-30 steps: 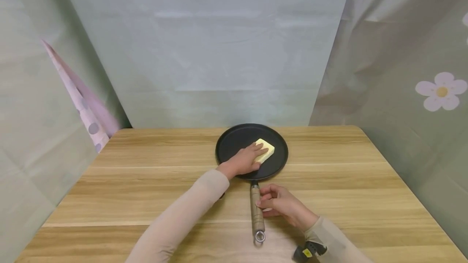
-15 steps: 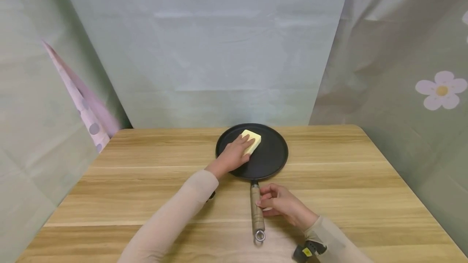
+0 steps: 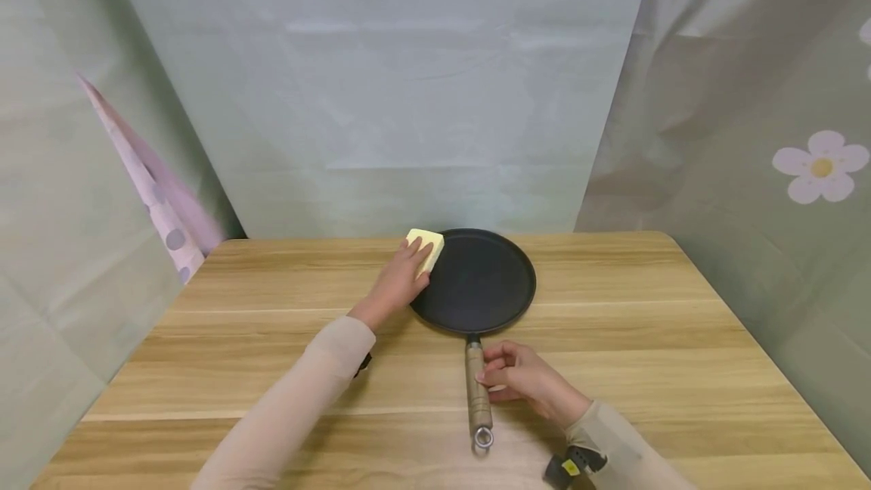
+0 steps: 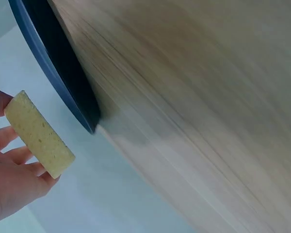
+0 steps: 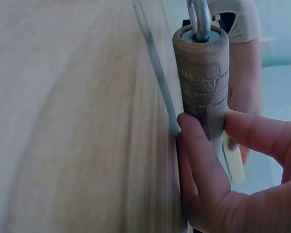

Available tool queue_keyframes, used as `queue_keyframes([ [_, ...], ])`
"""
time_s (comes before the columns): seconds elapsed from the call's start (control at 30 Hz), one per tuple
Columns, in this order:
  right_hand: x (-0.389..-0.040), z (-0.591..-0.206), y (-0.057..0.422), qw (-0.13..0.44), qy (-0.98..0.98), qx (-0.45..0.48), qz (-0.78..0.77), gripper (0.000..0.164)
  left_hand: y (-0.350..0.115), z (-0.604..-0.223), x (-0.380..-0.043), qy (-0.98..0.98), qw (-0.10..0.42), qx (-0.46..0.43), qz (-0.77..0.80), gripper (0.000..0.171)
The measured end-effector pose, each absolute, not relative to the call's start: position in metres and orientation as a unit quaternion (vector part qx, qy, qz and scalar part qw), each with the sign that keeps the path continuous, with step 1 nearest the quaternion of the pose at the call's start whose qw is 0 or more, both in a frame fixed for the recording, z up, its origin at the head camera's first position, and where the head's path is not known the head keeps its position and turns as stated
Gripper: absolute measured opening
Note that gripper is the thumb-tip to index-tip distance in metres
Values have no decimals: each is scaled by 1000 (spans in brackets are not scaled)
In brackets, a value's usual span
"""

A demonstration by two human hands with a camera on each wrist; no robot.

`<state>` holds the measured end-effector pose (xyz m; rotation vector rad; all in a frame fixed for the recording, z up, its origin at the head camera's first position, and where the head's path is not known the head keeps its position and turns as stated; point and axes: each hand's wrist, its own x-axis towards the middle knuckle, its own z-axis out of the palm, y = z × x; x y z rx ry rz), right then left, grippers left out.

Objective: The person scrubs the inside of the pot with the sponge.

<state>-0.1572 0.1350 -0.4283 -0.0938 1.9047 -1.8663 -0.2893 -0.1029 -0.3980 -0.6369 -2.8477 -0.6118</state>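
Observation:
A yellow sponge (image 3: pixel 434 249) is in my left hand (image 3: pixel 396 283), above the upper left rim of a flat black frying pan (image 3: pixel 485 280). In the left wrist view the sponge (image 4: pixel 40 135) is pinched between thumb and fingers, and a gap separates it from the pan's edge (image 4: pixel 63 82). The pan lies on the table with its wooden handle (image 3: pixel 479 393) pointing toward me. My right hand (image 3: pixel 529 384) holds that handle from the right side. Close up in the right wrist view, thumb and fingertips pinch the ribbed wood (image 5: pixel 204 80) from opposite sides.
The wooden table (image 3: pixel 258 369) extends to both sides of the pan. Its far edge runs just behind the pan, against a pale hanging sheet (image 3: pixel 408 97). A metal ring (image 3: pixel 483 437) tips the handle. A dark band with a yellow patch (image 3: pixel 570 467) circles the right wrist.
My left hand has moved the sponge leftward and away from me, from the right part of the pan's surface to above its upper left rim. The right hand and the pan stay put.

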Motion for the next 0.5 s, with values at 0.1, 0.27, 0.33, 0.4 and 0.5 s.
queue_keyframes([
  [0.1, -157, -429, 135, 236, 694, -37, -679, 43, -115, -400, -289, -954, 83, -202, -206, 56],
  [0.27, -157, -428, 135, 236, 694, -37, -679, 44, -133, -405, -286, -956, 81, -183, -215, 56],
  [0.33, -157, -428, 135, 236, 695, -35, -679, 44, -138, -408, -285, -958, 75, -171, -218, 56],
  [0.4, -157, -428, 135, 236, 694, -34, -679, 44, -143, -410, -283, -960, 70, -158, -219, 57],
  [0.5, -157, -428, 135, 236, 695, -34, -678, 44, -150, -412, -281, -964, 67, -143, -216, 57],
])
